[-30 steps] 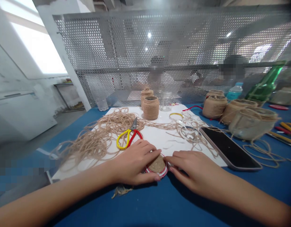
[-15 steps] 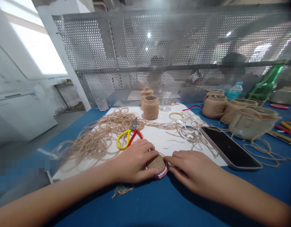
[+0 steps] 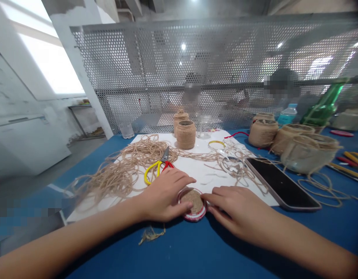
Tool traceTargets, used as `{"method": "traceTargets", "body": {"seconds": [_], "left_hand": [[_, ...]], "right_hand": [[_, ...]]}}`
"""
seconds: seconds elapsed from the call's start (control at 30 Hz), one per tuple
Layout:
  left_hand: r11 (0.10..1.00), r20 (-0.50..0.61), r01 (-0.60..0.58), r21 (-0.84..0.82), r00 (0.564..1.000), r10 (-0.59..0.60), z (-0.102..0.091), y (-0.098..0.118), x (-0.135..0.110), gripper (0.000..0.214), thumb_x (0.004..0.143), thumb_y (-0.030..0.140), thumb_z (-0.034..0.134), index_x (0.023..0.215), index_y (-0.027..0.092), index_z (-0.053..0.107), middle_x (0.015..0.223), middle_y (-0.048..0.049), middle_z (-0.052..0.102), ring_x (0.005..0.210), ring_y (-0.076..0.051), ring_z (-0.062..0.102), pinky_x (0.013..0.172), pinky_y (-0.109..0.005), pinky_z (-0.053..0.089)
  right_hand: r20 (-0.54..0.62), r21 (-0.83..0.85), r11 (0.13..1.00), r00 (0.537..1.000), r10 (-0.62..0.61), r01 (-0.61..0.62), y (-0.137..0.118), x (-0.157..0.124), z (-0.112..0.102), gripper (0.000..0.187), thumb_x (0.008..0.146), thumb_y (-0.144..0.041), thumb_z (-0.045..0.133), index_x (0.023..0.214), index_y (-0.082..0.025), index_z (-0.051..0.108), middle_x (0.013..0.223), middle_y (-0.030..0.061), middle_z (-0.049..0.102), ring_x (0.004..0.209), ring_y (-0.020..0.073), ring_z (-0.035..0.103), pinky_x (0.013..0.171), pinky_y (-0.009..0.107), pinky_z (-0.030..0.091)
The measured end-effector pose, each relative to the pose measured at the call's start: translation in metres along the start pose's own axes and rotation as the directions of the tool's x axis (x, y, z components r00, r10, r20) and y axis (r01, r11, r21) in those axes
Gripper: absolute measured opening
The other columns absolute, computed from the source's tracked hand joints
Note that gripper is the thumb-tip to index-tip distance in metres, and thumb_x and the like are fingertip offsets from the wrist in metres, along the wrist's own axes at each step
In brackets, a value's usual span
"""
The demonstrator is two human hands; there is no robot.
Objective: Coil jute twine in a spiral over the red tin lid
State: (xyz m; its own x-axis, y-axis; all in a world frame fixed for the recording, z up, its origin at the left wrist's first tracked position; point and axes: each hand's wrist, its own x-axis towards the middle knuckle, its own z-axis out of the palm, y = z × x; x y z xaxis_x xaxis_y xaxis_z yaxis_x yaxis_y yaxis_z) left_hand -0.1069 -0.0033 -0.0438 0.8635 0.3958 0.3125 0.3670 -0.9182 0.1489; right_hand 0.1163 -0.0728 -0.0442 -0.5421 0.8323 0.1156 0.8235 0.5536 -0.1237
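A round red-and-white lid with a coil of jute twine on its top lies at the near edge of a white sheet. My left hand curls round the lid's left side, thumb against its front rim. My right hand touches the lid's right rim with bent fingertips. Both hands grip the lid between them.
Loose jute twine is heaped at the left, with yellow-and-red scissors on it. Twine-wrapped jars stand behind; more wrapped jars and a dark phone are at the right. A perforated metal screen stands behind the blue table.
The lid has been turned a little between my hands and lies flatter now. The camera has shifted slightly. My hands stay at the lid.
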Motion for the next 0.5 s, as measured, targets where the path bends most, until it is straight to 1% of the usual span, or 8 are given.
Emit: {"method": "traceTargets", "body": {"seconds": [0.1,0.17,0.23,0.37,0.5], "left_hand": [[0.999,0.102,-0.041,-0.029,0.994,0.044,0.001,0.003,0.0,0.061,0.079,0.046,0.058,0.13,0.017,0.04,0.125,-0.0104,0.05,0.115,-0.025,0.044,0.101,-0.04,0.03],[0.999,0.132,-0.038,-0.024,0.99,0.041,0.003,0.005,0.0,0.066,0.078,0.048,0.059,0.133,0.018,0.037,0.127,-0.0103,0.049,0.117,-0.026,0.043,0.103,-0.041,0.028],[1.0,0.131,-0.024,-0.012,0.991,0.025,0.006,0.007,-0.001,0.066,0.078,0.046,0.059,0.134,0.018,0.037,0.127,-0.01,0.05,0.118,-0.026,0.043,0.103,-0.042,0.027],[1.0,0.118,-0.003,0.024,0.993,0.0,0.01,0.01,-0.002,0.059,0.079,0.043,0.054,0.131,0.018,0.04,0.124,-0.0089,0.052,0.115,-0.025,0.045,0.102,-0.042,0.026],[0.998,0.117,0.014,0.055,0.993,-0.021,0.011,0.016,-0.001,0.057,0.079,0.041,0.052,0.13,0.017,0.04,0.122,-0.0083,0.054,0.112,-0.024,0.047,0.1,-0.042,0.028]], "right_hand": [[-0.013,-0.009,1.0,1.0,-0.005,0.005,0.0,0.0,0.0,0.021,0.092,-0.025,0.038,0.097,-0.024,0.059,0.084,0.0003,0.06,0.073,0.0156,0.055,0.064,0.029,0.032],[-0.018,-0.015,1.0,1.0,-0.008,0.008,-0.001,0.001,-0.001,0.02,0.092,-0.024,0.039,0.095,-0.023,0.059,0.083,0.0003,0.06,0.073,0.0154,0.054,0.064,0.029,0.031],[-0.021,-0.025,1.0,1.0,-0.012,0.011,-0.001,0.001,-0.002,0.019,0.091,-0.024,0.04,0.095,-0.023,0.059,0.082,0.0006,0.06,0.072,0.0155,0.053,0.063,0.029,0.03],[-0.036,-0.051,0.999,0.999,-0.018,0.016,-0.001,0.002,-0.002,0.02,0.091,-0.024,0.039,0.092,-0.022,0.059,0.08,0.0011,0.059,0.07,0.0157,0.052,0.062,0.03,0.029],[-0.046,-0.051,0.998,0.999,-0.024,0.021,-0.001,0.001,-0.001,0.021,0.092,-0.024,0.038,0.092,-0.021,0.059,0.08,0.0014,0.059,0.071,0.016,0.052,0.063,0.03,0.03]]}}
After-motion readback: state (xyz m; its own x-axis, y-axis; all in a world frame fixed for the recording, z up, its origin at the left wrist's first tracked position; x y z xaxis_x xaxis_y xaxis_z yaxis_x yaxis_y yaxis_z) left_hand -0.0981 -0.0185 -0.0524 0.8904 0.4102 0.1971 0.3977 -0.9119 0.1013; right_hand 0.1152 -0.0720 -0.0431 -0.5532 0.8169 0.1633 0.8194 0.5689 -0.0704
